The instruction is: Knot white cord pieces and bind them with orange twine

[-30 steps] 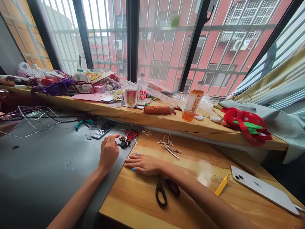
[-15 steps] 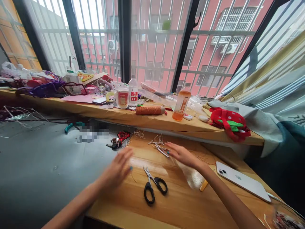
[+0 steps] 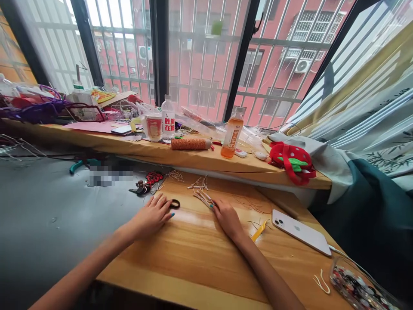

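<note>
Left hand (image 3: 151,218) probably over scissors (image 3: 179,204)

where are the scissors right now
In the head view, left of centre, the scissors are near the wooden table's left edge, mostly hidden by the left hand, one black loop showing left of the white cords.

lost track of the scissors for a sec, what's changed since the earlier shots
The scissors have moved farther back and left, now mostly under the left hand; whether it grips them is unclear. The right hand has crossed rightward to the white cords. The white phone and orange spool stayed put.
</note>
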Demonstrator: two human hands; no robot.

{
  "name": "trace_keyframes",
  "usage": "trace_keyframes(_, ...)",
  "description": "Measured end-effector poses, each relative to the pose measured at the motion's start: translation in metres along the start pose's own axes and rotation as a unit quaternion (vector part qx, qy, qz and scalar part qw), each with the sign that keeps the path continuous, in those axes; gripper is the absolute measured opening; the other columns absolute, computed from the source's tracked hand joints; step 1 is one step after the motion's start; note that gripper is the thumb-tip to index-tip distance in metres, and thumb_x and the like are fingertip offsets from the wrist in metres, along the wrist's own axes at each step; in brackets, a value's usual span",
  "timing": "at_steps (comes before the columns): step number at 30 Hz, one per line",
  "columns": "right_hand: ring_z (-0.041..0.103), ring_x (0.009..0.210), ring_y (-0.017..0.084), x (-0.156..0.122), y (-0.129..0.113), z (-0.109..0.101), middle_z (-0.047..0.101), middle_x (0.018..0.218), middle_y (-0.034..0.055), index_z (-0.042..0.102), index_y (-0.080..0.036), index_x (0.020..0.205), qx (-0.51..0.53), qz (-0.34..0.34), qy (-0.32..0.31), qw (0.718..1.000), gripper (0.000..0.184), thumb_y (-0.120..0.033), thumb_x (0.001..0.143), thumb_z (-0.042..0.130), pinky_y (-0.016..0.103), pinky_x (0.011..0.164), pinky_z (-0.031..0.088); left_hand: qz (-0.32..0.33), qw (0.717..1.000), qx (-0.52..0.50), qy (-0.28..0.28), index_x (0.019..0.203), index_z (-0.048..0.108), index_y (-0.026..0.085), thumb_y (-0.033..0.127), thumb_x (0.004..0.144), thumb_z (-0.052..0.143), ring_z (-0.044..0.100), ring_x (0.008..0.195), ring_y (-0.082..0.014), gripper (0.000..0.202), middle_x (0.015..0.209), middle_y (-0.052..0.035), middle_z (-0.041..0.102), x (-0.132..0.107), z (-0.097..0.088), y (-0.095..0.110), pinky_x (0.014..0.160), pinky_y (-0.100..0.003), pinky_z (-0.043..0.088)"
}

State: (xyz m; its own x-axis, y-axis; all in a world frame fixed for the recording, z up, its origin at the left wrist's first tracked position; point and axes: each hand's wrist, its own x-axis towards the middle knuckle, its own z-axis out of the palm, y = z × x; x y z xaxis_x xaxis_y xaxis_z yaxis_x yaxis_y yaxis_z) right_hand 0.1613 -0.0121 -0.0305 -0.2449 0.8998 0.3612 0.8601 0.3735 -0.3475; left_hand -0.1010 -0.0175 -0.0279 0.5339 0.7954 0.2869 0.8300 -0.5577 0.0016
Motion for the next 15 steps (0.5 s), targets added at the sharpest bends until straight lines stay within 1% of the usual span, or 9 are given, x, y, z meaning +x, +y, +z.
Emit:
trace_keyframes(1, 0.049, 0.096, 0.018, -0.001, 0.0, -0.001, 0.057, 0.102, 0.008, 0.052, -0.017, 0.104, -0.004, 0.007, 0.011, 1.0, 0.029, -0.019, 0.082, 0.032, 0.03, 0.085, 0.037, 0.001, 1.0, 0.004, 0.023, 0.113, 0.045, 0.012, 0.039, 0.084, 0.027, 0.03, 0.117, -0.0258, 0.044, 0.12, -0.0142, 0.044, 0.011, -0.001, 0.004, 0.095, -0.043, 0.025)
trace_keyframes(3, 0.049, 0.094, 0.019, -0.001, 0.001, -0.001, 0.056, 0.099, 0.0093, 0.051, -0.016, 0.104, -0.009, 0.009, 0.02, 1.0, 0.029, -0.016, 0.081, 0.033, 0.032, 0.083, 0.037, 0.033, 0.998, -0.012, 0.054, 0.111, 0.045, 0.013, 0.035, 0.085, 0.027, 0.036, 0.113, -0.0223, 0.038, 0.115, -0.0127, 0.048, 0.036, 0.0, 0.022, 0.093, -0.039, 0.029)
trace_keyframes(5, 0.048, 0.093, 0.02, 0.0, 0.001, 0.0, 0.056, 0.098, 0.0098, 0.05, -0.015, 0.104, 0.003, 0.009, 0.024, 1.0, 0.03, -0.015, 0.08, 0.033, 0.032, 0.082, 0.038, 0.09, 0.994, -0.037, 0.057, 0.11, 0.045, 0.014, 0.029, 0.084, 0.032, 0.039, 0.109, -0.0201, 0.033, 0.113, -0.0103, 0.049, 0.06, 0.005, 0.043, 0.092, -0.035, 0.03)
trace_keyframes(6, 0.049, 0.091, 0.02, 0.0, 0.002, 0.0, 0.056, 0.096, 0.0096, 0.05, -0.016, 0.104, 0.016, 0.017, 0.029, 0.999, 0.03, -0.015, 0.08, 0.033, 0.032, 0.081, 0.038, 0.113, 0.991, -0.04, 0.058, 0.109, 0.045, 0.016, 0.029, 0.082, 0.037, 0.038, 0.11, -0.021, 0.031, 0.114, -0.0098, 0.047, 0.069, 0.01, 0.052, 0.092, -0.035, 0.03)
trace_keyframes(8, 0.051, 0.087, 0.019, 0.0, 0.004, 0.0, 0.055, 0.094, 0.0088, 0.051, -0.017, 0.101, 0.055, 0.048, 0.056, 0.996, 0.028, -0.015, 0.08, 0.033, 0.032, 0.078, 0.04, 0.127, 0.989, -0.05, 0.057, 0.105, 0.046, 0.017, 0.027, 0.08, 0.042, 0.039, 0.108, -0.0216, 0.028, 0.113, -0.0089, 0.047, 0.079, 0.02, 0.062, 0.089, -0.035, 0.031)
trace_keyframes(9, 0.052, 0.085, 0.019, 0.0, 0.006, -0.001, 0.055, 0.092, 0.0083, 0.052, -0.017, 0.099, 0.082, 0.066, 0.077, 0.991, 0.027, -0.016, 0.08, 0.033, 0.032, 0.077, 0.041, 0.12, 0.99, -0.055, 0.057, 0.101, 0.048, 0.017, 0.027, 0.079, 0.043, 0.04, 0.105, -0.0213, 0.025, 0.11, -0.0086, 0.048, 0.081, 0.024, 0.063, 0.087, -0.035, 0.033)
trace_keyframes(11, 0.053, 0.079, 0.018, 0.0, 0.01, -0.004, 0.053, 0.089, 0.0077, 0.053, -0.018, 0.092, 0.145, 0.095, 0.121, 0.977, 0.024, -0.018, 0.079, 0.033, 0.032, 0.072, 0.043, 0.098, 0.992, -0.061, 0.058, 0.094, 0.049, 0.017, 0.026, 0.08, 0.042, 0.043, 0.1, -0.0203, 0.018, 0.104, -0.0081, 0.05, 0.08, 0.031, 0.058, 0.082, -0.033, 0.036)
trace_keyframes(13, 0.054, 0.072, 0.016, 0.0, 0.016, -0.01, 0.052, 0.087, 0.007, 0.053, -0.017, 0.086, 0.201, 0.115, 0.153, 0.961, 0.021, -0.021, 0.079, 0.035, 0.032, 0.068, 0.045, 0.076, 0.994, -0.049, 0.064, 0.087, 0.051, 0.016, 0.025, 0.08, 0.041, 0.045, 0.095, -0.0204, 0.015, 0.097, -0.0084, 0.052, 0.077, 0.033, 0.046, 0.08, -0.033, 0.036)
trace_keyframes(15, 0.054, 0.067, 0.015, 0.001, 0.022, -0.018, 0.05, 0.085, 0.0062, 0.053, -0.017, 0.083, 0.243, 0.134, 0.174, 0.945, 0.02, -0.026, 0.078, 0.037, 0.03, 0.063, 0.046, 0.046, 0.996, -0.017, 0.077, 0.083, 0.052, 0.014, 0.022, 0.081, 0.038, 0.045, 0.091, -0.0214, 0.016, 0.09, -0.0096, 0.053, 0.074, 0.03, 0.035, 0.079, -0.035, 0.035)
